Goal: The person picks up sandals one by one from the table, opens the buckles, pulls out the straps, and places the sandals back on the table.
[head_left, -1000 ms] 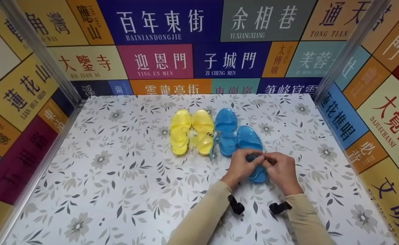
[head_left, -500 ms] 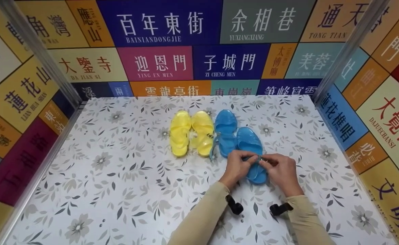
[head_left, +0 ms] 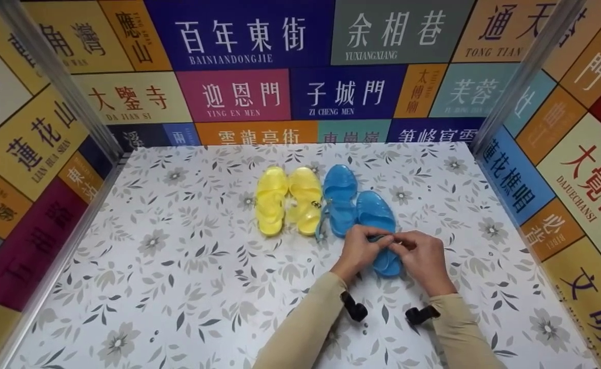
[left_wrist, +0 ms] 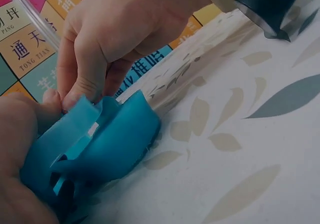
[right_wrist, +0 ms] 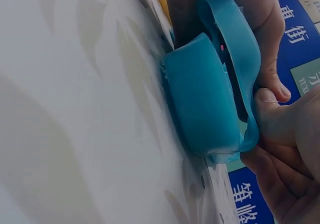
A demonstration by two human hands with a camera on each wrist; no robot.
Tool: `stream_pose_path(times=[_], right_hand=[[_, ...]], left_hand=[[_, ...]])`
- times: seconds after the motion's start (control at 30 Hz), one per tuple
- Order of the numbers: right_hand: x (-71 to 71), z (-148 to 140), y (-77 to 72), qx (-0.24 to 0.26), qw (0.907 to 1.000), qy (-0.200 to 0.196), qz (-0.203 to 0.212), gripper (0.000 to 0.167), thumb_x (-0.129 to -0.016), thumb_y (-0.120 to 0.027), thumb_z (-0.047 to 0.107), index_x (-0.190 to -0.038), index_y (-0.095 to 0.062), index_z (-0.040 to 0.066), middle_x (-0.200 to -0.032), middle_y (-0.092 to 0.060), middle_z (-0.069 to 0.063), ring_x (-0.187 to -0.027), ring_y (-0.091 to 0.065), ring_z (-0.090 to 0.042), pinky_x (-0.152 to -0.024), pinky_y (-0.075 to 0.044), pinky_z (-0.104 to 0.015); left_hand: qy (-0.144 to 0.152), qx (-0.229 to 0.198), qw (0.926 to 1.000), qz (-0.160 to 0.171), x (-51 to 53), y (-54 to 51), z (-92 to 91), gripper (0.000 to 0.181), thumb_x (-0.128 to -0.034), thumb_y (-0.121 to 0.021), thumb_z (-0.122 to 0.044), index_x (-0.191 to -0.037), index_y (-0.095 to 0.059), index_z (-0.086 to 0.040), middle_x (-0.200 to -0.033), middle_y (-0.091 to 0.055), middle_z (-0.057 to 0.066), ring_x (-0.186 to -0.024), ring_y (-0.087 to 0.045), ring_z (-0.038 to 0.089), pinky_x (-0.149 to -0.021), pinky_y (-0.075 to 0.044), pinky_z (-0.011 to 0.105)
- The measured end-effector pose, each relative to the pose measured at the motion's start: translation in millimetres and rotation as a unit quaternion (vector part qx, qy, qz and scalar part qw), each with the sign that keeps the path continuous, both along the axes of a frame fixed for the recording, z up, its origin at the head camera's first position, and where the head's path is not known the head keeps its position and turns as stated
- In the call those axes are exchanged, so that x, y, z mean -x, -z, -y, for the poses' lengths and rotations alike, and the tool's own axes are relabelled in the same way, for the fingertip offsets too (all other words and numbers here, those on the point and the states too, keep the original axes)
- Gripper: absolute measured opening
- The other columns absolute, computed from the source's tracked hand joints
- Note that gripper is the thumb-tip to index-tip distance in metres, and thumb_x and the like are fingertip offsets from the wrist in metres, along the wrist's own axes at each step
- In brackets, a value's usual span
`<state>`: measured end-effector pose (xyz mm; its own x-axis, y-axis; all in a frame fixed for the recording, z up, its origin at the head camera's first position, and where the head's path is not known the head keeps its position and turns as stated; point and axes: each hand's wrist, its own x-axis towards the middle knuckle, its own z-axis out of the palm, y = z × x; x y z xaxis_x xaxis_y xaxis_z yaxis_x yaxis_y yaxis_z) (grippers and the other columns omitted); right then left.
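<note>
In the head view, my left hand and right hand meet over the nearer blue sandal, which lies toe away from me. Both hands pinch at its strap with thumb and fingers, fingertips almost together. The left wrist view shows the sandal's heel end standing on the table between the hands. From the right wrist view, the strap loops above the heel. Fingers hide the exact spot where the strap is held. Just left of it lies a second blue sandal, its strap hanging out at the side.
Two yellow sandals, one outer and one inner, lie side by side left of the blue ones. A white table cover with a leaf pattern lies underneath. Panels with printed characters stand at the back and both sides.
My hands have shifted slightly left, with the fingertips closer together over the strap. All the sandals have stayed where they were.
</note>
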<state>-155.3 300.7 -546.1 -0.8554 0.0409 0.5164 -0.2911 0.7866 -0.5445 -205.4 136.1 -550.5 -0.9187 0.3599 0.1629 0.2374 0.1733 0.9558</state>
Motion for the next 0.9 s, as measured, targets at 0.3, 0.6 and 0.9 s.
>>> stream_pose_path(times=[0.3,0.6,0.9], right_hand=[[-1.4,-2.4,-2.7,0.045,0.9979,0.009,0.046,0.023,-0.082,-0.088,0.002,-0.104,-0.082,0.001,-0.090,-0.080,-0.011,-0.077,-0.075,-0.026,-0.069,-0.045,-0.006],[-0.2,-1.2,-1.3,0.023,0.9993,0.007,0.029,0.022,-0.081,-0.090,0.004,-0.103,-0.083,0.003,-0.089,-0.080,-0.010,-0.075,-0.075,-0.024,-0.069,-0.046,-0.006],[0.4,-1.2,-1.2,0.018,0.9995,0.000,0.025,0.022,-0.080,-0.090,0.004,-0.102,-0.084,0.004,-0.089,-0.080,-0.008,-0.075,-0.074,-0.023,-0.068,-0.053,-0.018]], left_hand=[[-0.008,0.019,0.9998,0.008,1.4,1.4,3.7,0.011,-0.0985,-0.075,-0.016,-0.103,-0.085,-0.014,-0.096,-0.080,-0.009,-0.093,-0.070,0.001,-0.086,-0.056,0.019],[0.002,0.014,0.9999,-0.001,0.9,0.6,1.6,0.018,-0.0982,-0.077,-0.026,-0.108,-0.084,-0.013,-0.101,-0.080,-0.008,-0.095,-0.071,0.001,-0.085,-0.055,0.018],[-0.011,0.025,0.9996,0.008,1.1,0.7,1.5,0.012,-0.0981,-0.076,-0.020,-0.104,-0.085,-0.013,-0.097,-0.080,-0.008,-0.091,-0.070,0.001,-0.082,-0.056,0.019]])
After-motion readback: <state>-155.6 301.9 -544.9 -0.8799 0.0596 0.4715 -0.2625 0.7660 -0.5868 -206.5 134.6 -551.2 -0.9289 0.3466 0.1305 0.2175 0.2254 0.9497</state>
